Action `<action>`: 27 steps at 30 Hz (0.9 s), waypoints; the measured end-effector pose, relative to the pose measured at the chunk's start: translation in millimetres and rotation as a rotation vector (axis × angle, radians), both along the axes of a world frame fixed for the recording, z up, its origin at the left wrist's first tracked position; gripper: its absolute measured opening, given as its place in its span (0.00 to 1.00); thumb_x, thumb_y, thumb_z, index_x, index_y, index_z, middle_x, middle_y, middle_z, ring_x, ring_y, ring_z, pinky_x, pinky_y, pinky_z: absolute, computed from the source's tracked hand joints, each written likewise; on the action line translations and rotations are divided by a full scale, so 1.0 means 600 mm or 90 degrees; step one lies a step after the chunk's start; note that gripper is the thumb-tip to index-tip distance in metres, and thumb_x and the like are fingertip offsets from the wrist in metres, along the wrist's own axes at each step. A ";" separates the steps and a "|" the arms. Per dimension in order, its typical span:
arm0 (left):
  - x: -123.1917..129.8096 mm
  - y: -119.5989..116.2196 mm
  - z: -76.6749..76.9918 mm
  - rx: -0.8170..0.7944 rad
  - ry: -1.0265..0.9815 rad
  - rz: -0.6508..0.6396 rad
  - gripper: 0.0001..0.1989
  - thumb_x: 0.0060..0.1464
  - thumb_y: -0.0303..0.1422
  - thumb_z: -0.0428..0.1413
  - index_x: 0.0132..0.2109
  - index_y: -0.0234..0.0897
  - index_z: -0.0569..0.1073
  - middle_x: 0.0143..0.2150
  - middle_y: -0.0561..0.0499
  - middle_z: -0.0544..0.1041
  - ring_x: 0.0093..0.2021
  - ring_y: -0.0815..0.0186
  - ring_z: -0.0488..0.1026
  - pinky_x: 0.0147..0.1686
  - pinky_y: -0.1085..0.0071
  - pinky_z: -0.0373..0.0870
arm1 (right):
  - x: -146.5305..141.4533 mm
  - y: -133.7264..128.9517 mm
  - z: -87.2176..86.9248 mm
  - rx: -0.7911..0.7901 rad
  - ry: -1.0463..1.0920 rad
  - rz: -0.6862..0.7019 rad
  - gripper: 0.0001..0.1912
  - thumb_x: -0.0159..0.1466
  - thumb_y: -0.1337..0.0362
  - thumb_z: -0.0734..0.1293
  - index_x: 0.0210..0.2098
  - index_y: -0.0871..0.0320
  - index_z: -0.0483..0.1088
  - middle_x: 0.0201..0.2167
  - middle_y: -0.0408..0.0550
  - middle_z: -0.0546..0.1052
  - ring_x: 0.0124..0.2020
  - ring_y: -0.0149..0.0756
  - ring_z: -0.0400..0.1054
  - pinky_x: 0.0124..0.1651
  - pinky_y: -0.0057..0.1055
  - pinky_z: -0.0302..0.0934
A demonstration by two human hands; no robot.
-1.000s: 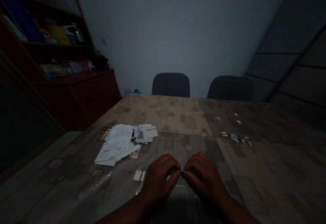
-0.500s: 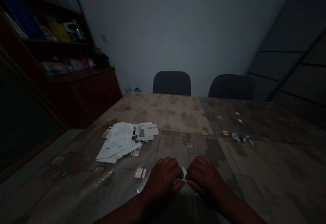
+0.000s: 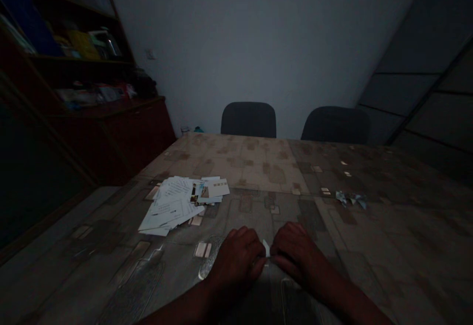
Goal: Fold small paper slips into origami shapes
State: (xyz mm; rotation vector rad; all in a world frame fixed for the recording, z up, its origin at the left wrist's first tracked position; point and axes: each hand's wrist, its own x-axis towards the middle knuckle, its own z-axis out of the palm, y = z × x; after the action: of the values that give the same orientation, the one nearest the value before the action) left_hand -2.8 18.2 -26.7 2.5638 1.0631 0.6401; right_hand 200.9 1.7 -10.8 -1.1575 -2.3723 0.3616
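A small piece of pale paper [image 3: 266, 249] shows between my two hands, low over the near part of the table. My left hand [image 3: 242, 253] pinches its left side with thumb and fingers. On the other side, my right hand [image 3: 293, 248] is closed with its fingertips at the paper's right edge. Most of the paper is hidden by my fingers, so its full shape cannot be made out. Off to the left lies a loose pile of printed papers and cards [image 3: 173, 206]. Some small folded paper pieces [image 3: 350, 199] rest on the right side of the table.
A patterned cloth covers the table [image 3: 236, 162]. Two dark chairs, a left one [image 3: 249, 119] and a right one [image 3: 335, 124], stand at its far edge before a plain wall. A dark wooden cabinet [image 3: 129, 132] with filled shelves is on the left. The room is dim.
My right hand has shifted slightly up, and its fingers have turned a little around the paper. My left hand stays almost in place. The pile and folded pieces lie as before.
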 end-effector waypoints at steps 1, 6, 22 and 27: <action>0.001 -0.001 0.000 -0.017 -0.011 0.010 0.04 0.53 0.24 0.60 0.34 0.37 0.73 0.34 0.52 0.74 0.37 0.63 0.68 0.38 0.68 0.57 | 0.000 0.000 0.000 -0.018 0.010 -0.006 0.06 0.65 0.65 0.67 0.31 0.57 0.70 0.30 0.44 0.73 0.36 0.37 0.64 0.43 0.36 0.54; 0.003 -0.005 0.007 -0.045 -0.035 0.040 0.04 0.53 0.24 0.58 0.34 0.37 0.73 0.34 0.52 0.73 0.37 0.63 0.68 0.38 0.67 0.57 | -0.002 0.001 0.003 -0.081 0.050 -0.035 0.04 0.63 0.68 0.69 0.32 0.56 0.71 0.31 0.43 0.73 0.38 0.37 0.65 0.44 0.36 0.53; 0.012 0.000 0.018 -0.088 -0.011 0.086 0.02 0.52 0.26 0.57 0.33 0.37 0.73 0.34 0.51 0.75 0.39 0.62 0.70 0.39 0.66 0.58 | -0.018 0.000 -0.003 -0.112 0.024 -0.131 0.05 0.59 0.72 0.66 0.29 0.57 0.70 0.30 0.43 0.72 0.38 0.39 0.64 0.46 0.38 0.51; 0.014 0.000 0.021 -0.118 -0.012 0.107 0.02 0.50 0.26 0.57 0.32 0.37 0.72 0.34 0.51 0.75 0.39 0.62 0.69 0.39 0.66 0.57 | -0.023 -0.001 -0.008 -0.121 -0.004 -0.175 0.04 0.58 0.72 0.66 0.30 0.57 0.71 0.32 0.45 0.71 0.39 0.41 0.64 0.46 0.39 0.50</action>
State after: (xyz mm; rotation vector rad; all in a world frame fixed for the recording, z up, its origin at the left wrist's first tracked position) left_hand 5.8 18.2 -14.2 2.3246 1.2790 0.5749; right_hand 186.9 0.9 -15.7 -1.5523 -2.1804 0.4956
